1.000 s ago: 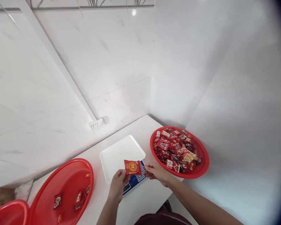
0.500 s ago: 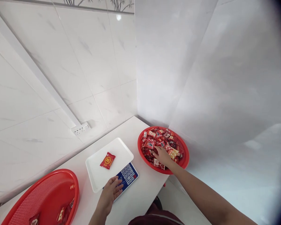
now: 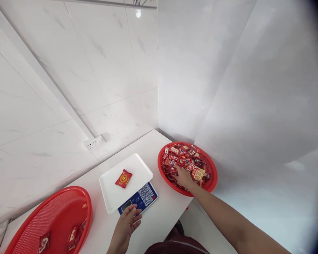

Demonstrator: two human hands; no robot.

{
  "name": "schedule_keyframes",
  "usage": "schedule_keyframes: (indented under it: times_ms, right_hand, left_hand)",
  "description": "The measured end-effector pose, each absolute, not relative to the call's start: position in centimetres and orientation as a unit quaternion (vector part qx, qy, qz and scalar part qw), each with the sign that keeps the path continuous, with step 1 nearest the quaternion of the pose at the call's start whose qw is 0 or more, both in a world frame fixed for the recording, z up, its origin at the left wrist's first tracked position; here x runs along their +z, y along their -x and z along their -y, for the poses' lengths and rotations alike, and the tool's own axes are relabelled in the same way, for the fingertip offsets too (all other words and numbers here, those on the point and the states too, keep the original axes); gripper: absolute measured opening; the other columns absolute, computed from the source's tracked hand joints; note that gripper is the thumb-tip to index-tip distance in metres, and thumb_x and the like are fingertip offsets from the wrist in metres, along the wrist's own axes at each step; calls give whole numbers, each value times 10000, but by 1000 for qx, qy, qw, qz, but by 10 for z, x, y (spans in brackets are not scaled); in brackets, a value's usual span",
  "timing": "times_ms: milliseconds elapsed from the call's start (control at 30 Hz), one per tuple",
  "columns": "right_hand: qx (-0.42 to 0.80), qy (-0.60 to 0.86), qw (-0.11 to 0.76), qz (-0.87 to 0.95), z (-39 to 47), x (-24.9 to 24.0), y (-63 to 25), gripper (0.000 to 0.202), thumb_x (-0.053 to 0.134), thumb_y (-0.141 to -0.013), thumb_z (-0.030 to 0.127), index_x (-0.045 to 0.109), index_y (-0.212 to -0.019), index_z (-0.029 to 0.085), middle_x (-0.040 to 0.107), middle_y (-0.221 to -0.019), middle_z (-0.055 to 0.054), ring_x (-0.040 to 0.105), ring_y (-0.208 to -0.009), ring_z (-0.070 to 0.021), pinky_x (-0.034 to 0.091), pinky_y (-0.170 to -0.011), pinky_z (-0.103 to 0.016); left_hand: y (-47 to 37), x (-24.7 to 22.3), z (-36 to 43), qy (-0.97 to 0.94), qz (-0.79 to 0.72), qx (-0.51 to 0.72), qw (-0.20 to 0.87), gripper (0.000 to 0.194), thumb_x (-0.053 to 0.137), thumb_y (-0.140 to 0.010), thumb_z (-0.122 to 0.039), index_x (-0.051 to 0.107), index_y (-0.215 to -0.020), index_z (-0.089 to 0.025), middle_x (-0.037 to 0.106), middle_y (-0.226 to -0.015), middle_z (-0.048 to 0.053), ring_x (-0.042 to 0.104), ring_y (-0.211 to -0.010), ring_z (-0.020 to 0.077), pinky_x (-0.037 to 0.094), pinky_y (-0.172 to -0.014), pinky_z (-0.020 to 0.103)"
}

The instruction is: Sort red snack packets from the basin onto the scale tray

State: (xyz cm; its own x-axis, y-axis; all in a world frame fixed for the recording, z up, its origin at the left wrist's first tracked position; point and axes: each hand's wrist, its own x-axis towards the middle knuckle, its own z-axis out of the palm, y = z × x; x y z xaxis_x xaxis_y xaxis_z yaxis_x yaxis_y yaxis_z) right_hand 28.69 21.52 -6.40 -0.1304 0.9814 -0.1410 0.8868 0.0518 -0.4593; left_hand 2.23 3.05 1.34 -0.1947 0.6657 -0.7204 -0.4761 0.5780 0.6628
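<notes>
My right hand [image 3: 184, 176] reaches into the round red basket [image 3: 214, 176] of small red snack packets [image 3: 197, 173] at the right; its fingertips are among the packets, and what they grip is too hidden to make out. My left hand [image 3: 127, 220], fingers apart and holding nothing, hovers at the front edge of a scale's blue keypad panel [image 3: 147, 195]. One red packet with a yellow emblem [image 3: 123, 178] lies on the scale's white tray [image 3: 108, 192].
A larger red basket [image 3: 55, 211] with a few red packets at its bottom stands at the lower left. The white table [image 3: 148, 144] meets tiled walls behind. A power socket [image 3: 94, 142] is on the left wall.
My left hand has moved down slightly, uncovering the scale's display. My right hand has pushed a little deeper among the packets. The view has shifted slightly.
</notes>
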Motion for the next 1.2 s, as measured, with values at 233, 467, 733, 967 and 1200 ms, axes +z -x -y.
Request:
schedule_keyframes:
  times_ms: [233,467,733,967,1200]
  right_hand:
    - [264,655,133,695,-232,-53,-312,499,448,-821,298,389,-1283,119,514,-1253,-152,503,-1118,-240,377,-877,-312]
    - [295,616,116,721,-226,-46,-299,401,545,-754,343,547,-1115,169,600,-1099,-104,564,-970,-231,408,-796,-288]
    - [293,622,99,719,-211,-67,-264,468,611,-626,94,601,-1080,206,440,-1293,-138,513,-1032,-283,349,-855,-348]
    - [345,638,198,659,-233,-60,-287,279,638,-623,170,649,-901,166,659,-957,-101,583,-918,-262,397,-811,-331]
    - [396,648,414,502,-241,-34,-309,327,619,-664,407,606,-890,172,684,-851,-65,621,-780,-236,481,-695,-352]
  left_hand:
    - [-24,14,-29,-63,-620,456,635,276,669,-695,-274,559,-930,-180,668,-878,72,639,-733,149,479,-733,285]
    - [-28,16,-32,-66,-615,456,640,255,661,-702,-275,555,-914,-180,659,-877,67,628,-710,134,479,-712,269]
    - [-31,12,-30,-78,-608,452,648,298,671,-689,-306,567,-934,-174,650,-856,62,624,-718,135,476,-714,273]
    - [-27,11,-27,-82,-608,455,645,303,668,-692,-322,558,-936,-179,649,-842,47,616,-712,128,471,-699,260]
    - [-27,18,-31,-85,-608,464,639,261,656,-708,-299,552,-917,-181,652,-834,44,611,-691,117,467,-683,248]
